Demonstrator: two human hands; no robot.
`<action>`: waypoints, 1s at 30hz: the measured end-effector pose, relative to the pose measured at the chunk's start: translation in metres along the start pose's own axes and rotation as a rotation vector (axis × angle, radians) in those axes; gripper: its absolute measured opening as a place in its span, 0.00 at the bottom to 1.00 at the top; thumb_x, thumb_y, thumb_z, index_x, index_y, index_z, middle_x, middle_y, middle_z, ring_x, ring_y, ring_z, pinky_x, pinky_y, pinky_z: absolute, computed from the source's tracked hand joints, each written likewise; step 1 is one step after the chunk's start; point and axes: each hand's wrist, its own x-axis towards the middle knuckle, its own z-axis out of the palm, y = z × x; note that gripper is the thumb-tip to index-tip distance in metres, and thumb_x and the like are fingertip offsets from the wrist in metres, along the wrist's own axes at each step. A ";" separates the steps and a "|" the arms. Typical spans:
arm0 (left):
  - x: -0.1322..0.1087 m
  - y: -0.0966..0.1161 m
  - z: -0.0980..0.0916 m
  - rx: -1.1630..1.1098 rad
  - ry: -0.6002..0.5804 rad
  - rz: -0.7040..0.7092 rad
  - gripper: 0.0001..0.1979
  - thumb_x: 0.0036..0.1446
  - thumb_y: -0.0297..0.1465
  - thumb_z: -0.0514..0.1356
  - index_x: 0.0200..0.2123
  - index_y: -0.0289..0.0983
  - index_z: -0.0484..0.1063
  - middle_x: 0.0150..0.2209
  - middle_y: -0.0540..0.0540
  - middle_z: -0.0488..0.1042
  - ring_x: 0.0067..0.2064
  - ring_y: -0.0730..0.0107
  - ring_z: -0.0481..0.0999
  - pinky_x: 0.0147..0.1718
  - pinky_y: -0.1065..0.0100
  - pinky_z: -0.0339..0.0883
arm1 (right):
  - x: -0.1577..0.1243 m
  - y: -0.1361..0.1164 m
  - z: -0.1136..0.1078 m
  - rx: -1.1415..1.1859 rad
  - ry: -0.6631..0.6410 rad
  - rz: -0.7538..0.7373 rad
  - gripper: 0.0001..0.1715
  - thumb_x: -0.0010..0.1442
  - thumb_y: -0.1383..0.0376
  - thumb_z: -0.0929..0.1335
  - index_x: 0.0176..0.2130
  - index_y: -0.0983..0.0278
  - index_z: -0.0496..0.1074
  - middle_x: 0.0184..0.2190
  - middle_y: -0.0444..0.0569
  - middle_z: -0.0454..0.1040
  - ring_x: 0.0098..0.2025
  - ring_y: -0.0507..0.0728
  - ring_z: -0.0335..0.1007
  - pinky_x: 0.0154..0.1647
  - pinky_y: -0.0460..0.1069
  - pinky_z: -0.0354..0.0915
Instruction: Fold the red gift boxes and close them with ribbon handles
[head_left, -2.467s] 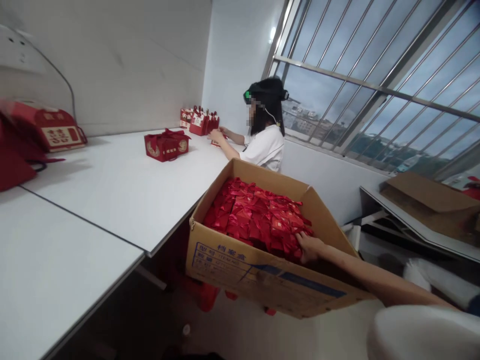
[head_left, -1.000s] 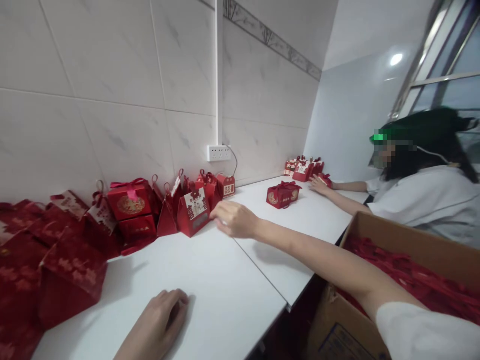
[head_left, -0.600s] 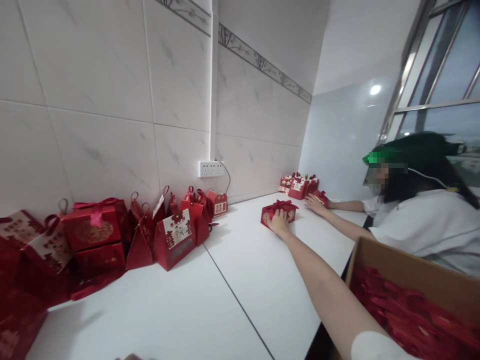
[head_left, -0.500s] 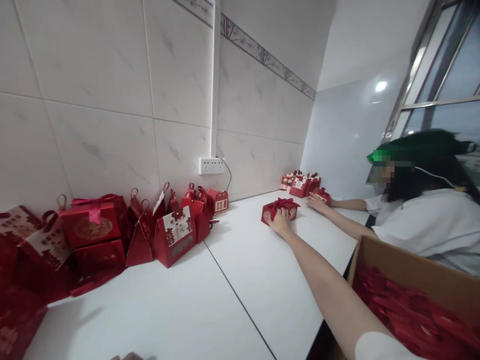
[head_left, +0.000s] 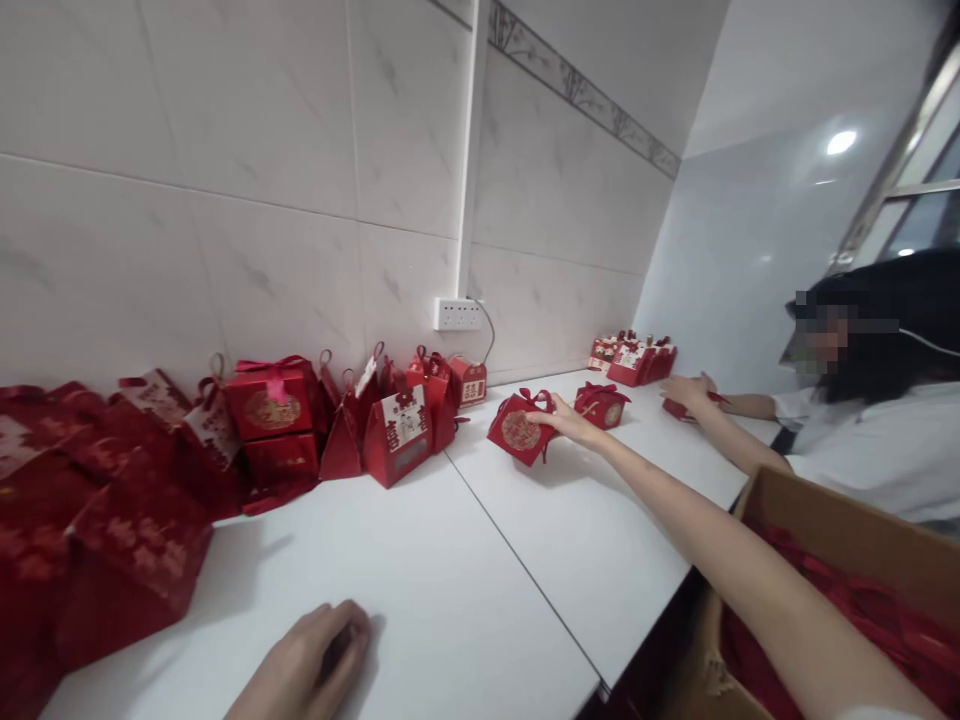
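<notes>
Evidently the right hand (head_left: 568,420) is grasping a red box with a gold roundel (head_left: 519,428), fingers at its ribboned top — it hangs tilted near the middle of the white table (head_left: 450,590), though whether its lowest corner touches is hard to tell. From that box, a second ribboned box (head_left: 602,407) sits just beside at between two and three o'clock, red bags (head_left: 397,445) at nine, an open carton (head_left: 840,512) of red items at four. The left hand (head_left: 304,660) rests at seven o'clock, loosely curled — I cannot tell whether it holds anything.
</notes>
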 end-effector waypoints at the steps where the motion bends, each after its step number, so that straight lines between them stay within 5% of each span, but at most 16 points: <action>1: -0.001 0.006 -0.002 -0.027 -0.010 -0.018 0.16 0.60 0.44 0.49 0.31 0.41 0.69 0.32 0.48 0.75 0.34 0.65 0.74 0.36 0.69 0.67 | -0.010 -0.014 0.008 0.079 -0.093 -0.027 0.28 0.53 0.51 0.66 0.48 0.63 0.59 0.46 0.57 0.71 0.46 0.62 0.72 0.44 0.58 0.70; 4: -0.004 0.017 -0.007 -0.136 0.025 -0.053 0.18 0.61 0.45 0.46 0.34 0.39 0.68 0.32 0.47 0.73 0.35 0.64 0.73 0.37 0.65 0.67 | -0.043 -0.055 0.040 0.263 -0.351 -0.105 0.27 0.54 0.47 0.63 0.44 0.63 0.64 0.41 0.54 0.75 0.44 0.61 0.74 0.45 0.58 0.71; 8: -0.006 0.016 -0.008 -0.396 0.429 0.042 0.25 0.58 0.51 0.47 0.49 0.39 0.64 0.47 0.41 0.69 0.49 0.57 0.69 0.48 0.58 0.65 | -0.081 -0.102 0.094 0.405 -0.563 -0.257 0.32 0.44 0.47 0.72 0.42 0.63 0.64 0.42 0.52 0.74 0.45 0.62 0.73 0.47 0.60 0.69; 11: -0.005 0.011 -0.008 -0.595 0.724 0.064 0.32 0.54 0.54 0.51 0.56 0.40 0.56 0.56 0.38 0.62 0.56 0.55 0.65 0.50 0.58 0.65 | -0.100 -0.127 0.138 0.309 -0.385 -0.396 0.41 0.41 0.51 0.76 0.49 0.62 0.60 0.48 0.54 0.69 0.53 0.64 0.67 0.55 0.63 0.63; 14: -0.002 0.006 -0.011 -0.691 0.866 -0.077 0.33 0.54 0.52 0.54 0.58 0.42 0.51 0.62 0.38 0.54 0.61 0.55 0.61 0.53 0.58 0.64 | -0.114 -0.139 0.177 0.145 -0.101 -0.404 0.50 0.40 0.51 0.76 0.55 0.64 0.54 0.55 0.61 0.59 0.59 0.66 0.58 0.61 0.63 0.56; 16: 0.002 0.002 -0.015 -0.763 0.883 -0.145 0.31 0.57 0.50 0.52 0.59 0.42 0.52 0.64 0.39 0.52 0.63 0.55 0.59 0.56 0.56 0.62 | -0.121 -0.137 0.196 0.100 -0.068 -0.400 0.53 0.41 0.49 0.75 0.57 0.64 0.52 0.57 0.63 0.56 0.61 0.68 0.54 0.62 0.64 0.53; 18: 0.005 -0.003 -0.018 -0.828 0.866 -0.132 0.28 0.59 0.49 0.50 0.57 0.40 0.57 0.63 0.39 0.56 0.64 0.54 0.58 0.59 0.53 0.58 | -0.124 -0.128 0.208 0.107 -0.166 -0.397 0.51 0.45 0.44 0.71 0.58 0.64 0.51 0.54 0.61 0.60 0.59 0.68 0.57 0.60 0.65 0.55; 23: 0.009 -0.012 -0.022 -0.864 0.776 -0.005 0.23 0.59 0.46 0.50 0.49 0.36 0.68 0.55 0.42 0.71 0.59 0.55 0.66 0.59 0.57 0.58 | -0.116 -0.091 0.220 0.458 -0.415 -0.273 0.37 0.54 0.39 0.61 0.52 0.61 0.57 0.36 0.49 0.69 0.39 0.59 0.68 0.44 0.57 0.66; 26: 0.009 -0.011 -0.020 -0.881 0.659 0.076 0.24 0.60 0.45 0.49 0.49 0.33 0.69 0.51 0.44 0.73 0.56 0.54 0.69 0.55 0.60 0.61 | -0.110 -0.078 0.224 0.693 -0.419 -0.154 0.32 0.54 0.41 0.63 0.48 0.59 0.58 0.36 0.47 0.69 0.36 0.56 0.67 0.35 0.51 0.65; 30: 0.007 -0.012 -0.020 -0.847 0.611 0.121 0.29 0.55 0.50 0.55 0.52 0.35 0.65 0.54 0.41 0.70 0.57 0.52 0.67 0.58 0.57 0.57 | -0.112 -0.078 0.222 0.698 -0.362 -0.213 0.27 0.54 0.46 0.67 0.44 0.58 0.58 0.34 0.43 0.66 0.35 0.54 0.64 0.37 0.49 0.63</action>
